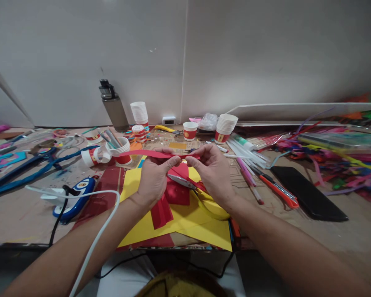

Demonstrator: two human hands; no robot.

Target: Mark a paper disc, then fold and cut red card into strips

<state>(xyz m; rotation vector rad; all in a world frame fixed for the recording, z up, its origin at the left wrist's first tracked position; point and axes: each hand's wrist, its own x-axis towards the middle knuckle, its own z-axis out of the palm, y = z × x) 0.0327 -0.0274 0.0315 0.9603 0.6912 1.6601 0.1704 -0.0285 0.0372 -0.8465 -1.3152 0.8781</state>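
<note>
Between my two hands a narrow red paper strip (142, 153) is stretched sideways above the table. My left hand (156, 175) pinches it with thumb and fingers, and its free end sticks out to the left. The fingers of my right hand (212, 171) pinch the strip's other end. Below them lie yellow paper sheets (136, 222), with red paper pieces (161, 212) on top. Yellow-handled scissors (185, 181) rest there, their handles partly hidden by my right hand and wrist.
To the right lie an orange utility knife (280, 192) and a black phone-like slab (309, 194). A blue-and-white power strip (76, 200) with a white cable stands left. Paper cups (190, 131), a bottle (114, 109) and pliers (165, 129) are at the back.
</note>
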